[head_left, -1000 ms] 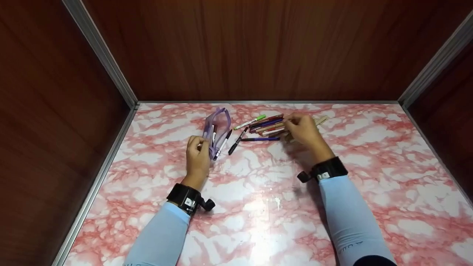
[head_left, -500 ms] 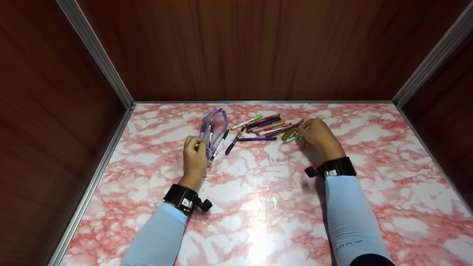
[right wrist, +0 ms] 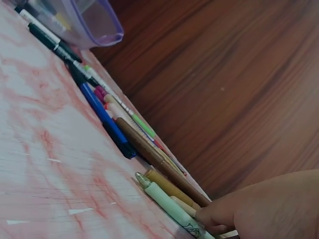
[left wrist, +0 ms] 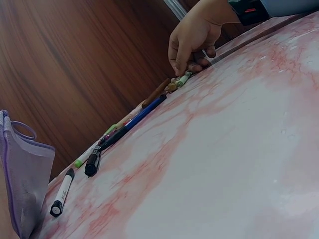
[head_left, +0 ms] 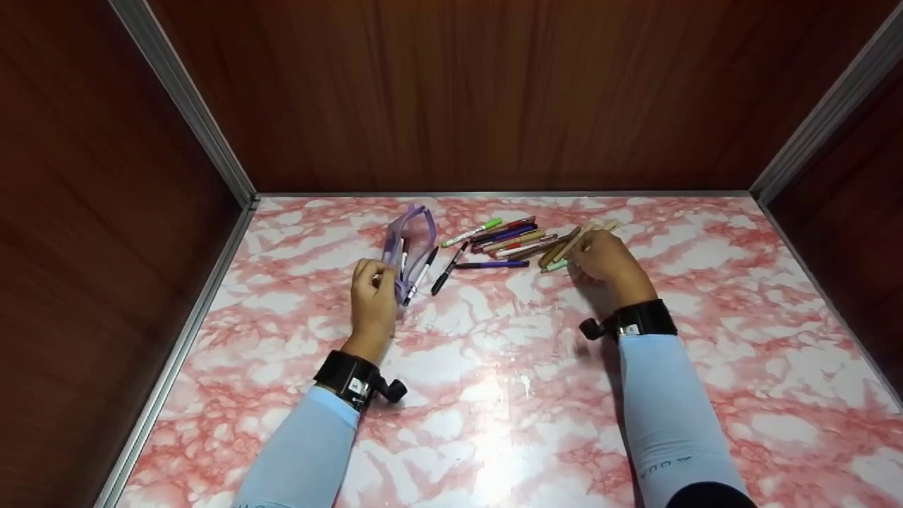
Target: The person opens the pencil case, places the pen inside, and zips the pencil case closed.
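My left hand (head_left: 374,296) grips the edge of a translucent purple zip pencil pouch (head_left: 390,243), which stands with its mouth spread and has pens inside. My right hand (head_left: 603,259) is at the right end of a row of pens, its fingertips pinching a beige pen (head_left: 570,244). Close under those fingers lie a light green pen (right wrist: 167,204) and a tan pen (right wrist: 172,185). A brown pen (right wrist: 149,149) lies just beyond them. The right wrist view shows only part of that hand, at the lower right.
Between the hands lie a white pen with a black cap (head_left: 423,271), a black marker (head_left: 449,270), a blue pen (head_left: 492,265) and a green-capped marker (head_left: 471,233). Several more pens are bunched behind. A wooden panel (head_left: 494,99) rises along the table's back edge.
My right hand moved right from the bunched pens to the light green and tan pens, and a beige pen now shows at its fingertips. My left hand stays on the pouch.
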The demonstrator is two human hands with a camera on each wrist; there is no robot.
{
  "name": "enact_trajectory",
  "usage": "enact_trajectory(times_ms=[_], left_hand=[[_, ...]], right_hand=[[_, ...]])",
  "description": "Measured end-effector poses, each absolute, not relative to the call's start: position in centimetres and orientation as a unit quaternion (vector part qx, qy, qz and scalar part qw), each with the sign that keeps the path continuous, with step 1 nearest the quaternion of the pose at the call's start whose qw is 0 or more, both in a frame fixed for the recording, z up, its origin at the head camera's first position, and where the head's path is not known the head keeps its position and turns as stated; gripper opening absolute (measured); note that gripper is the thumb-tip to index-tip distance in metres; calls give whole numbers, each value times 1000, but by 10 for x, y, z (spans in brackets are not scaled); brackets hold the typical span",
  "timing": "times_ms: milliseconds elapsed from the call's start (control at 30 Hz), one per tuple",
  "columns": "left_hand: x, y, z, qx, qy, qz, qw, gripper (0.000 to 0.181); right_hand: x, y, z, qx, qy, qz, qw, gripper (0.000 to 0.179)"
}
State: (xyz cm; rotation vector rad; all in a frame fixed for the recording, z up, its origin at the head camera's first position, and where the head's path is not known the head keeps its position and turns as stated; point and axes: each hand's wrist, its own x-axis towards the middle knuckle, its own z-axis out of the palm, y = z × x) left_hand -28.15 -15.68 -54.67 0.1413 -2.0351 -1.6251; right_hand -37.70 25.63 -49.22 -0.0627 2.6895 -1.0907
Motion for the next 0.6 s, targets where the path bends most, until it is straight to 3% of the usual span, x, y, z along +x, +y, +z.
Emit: enact_trajectory(times_ms=[300, 600], left_hand=[[-282, -156, -546, 55, -751, -608, 250, 17], [-281, -157, -547, 53, -749, -612, 247, 17]], right_hand=[[-373, 259, -489, -37, 939, -328, 94, 19], [-371, 256, -484, -1, 941, -325, 99, 27]])
